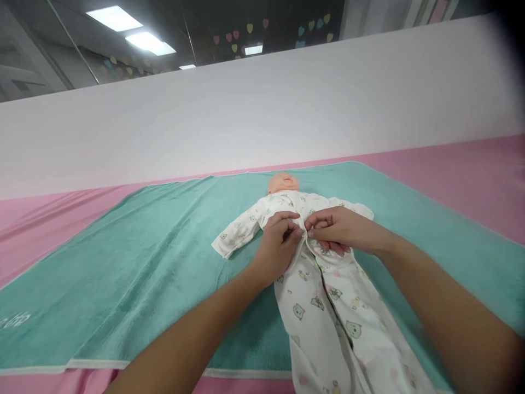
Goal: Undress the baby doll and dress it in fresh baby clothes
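A baby doll [283, 183] lies on its back on a teal towel [143, 257], dressed in a white romper [328, 312] printed with small bears. My left hand [279, 241] pinches the romper's front edge at the doll's belly. My right hand [340, 230] pinches the opposite front edge, fingertips almost touching those of the left. Both hands are closed on the fabric. The romper's legs stretch toward me and its left sleeve lies spread out on the towel.
The towel covers a pink surface [471, 175]. A white partition wall [262, 115] rises right behind it. Above the wall a dark ceiling carries light panels [131, 30] and pastel heart stickers [250, 27].
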A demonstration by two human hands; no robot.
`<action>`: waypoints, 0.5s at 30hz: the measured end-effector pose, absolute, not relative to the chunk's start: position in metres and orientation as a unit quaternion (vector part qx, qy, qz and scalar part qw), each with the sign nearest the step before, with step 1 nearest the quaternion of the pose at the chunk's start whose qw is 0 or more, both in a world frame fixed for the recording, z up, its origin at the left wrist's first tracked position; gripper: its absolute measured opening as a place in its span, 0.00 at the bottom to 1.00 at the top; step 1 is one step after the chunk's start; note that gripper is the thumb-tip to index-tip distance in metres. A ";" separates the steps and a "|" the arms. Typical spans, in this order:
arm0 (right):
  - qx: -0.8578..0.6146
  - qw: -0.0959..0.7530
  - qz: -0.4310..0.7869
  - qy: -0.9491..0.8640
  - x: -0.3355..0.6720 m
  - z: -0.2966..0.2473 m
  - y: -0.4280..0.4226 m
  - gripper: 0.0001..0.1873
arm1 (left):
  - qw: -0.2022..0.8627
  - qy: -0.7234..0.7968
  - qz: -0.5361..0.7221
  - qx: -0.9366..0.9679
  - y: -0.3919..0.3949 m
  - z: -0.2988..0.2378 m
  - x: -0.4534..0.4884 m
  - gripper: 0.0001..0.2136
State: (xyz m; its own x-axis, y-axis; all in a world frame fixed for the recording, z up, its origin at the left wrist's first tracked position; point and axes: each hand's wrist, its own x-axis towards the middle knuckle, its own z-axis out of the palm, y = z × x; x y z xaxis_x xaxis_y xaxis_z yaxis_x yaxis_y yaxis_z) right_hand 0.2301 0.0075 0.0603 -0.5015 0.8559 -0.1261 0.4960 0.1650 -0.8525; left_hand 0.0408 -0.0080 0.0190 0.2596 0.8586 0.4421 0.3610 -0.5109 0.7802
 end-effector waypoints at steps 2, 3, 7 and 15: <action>-0.460 0.197 0.456 -0.736 0.230 0.060 0.008 0.12 | 0.272 0.411 0.451 0.744 -0.008 0.018 0.041 0.08; -0.459 0.197 0.456 -0.736 0.230 0.060 0.008 0.13 | 0.269 0.411 0.454 0.744 -0.008 0.018 0.041 0.07; -0.458 0.207 0.457 -0.733 0.227 0.061 0.007 0.13 | 0.254 0.405 0.464 0.746 -0.008 0.016 0.042 0.07; -0.448 0.235 0.472 -0.722 0.225 0.057 0.007 0.09 | 0.235 0.405 0.469 0.749 -0.008 0.015 0.042 0.06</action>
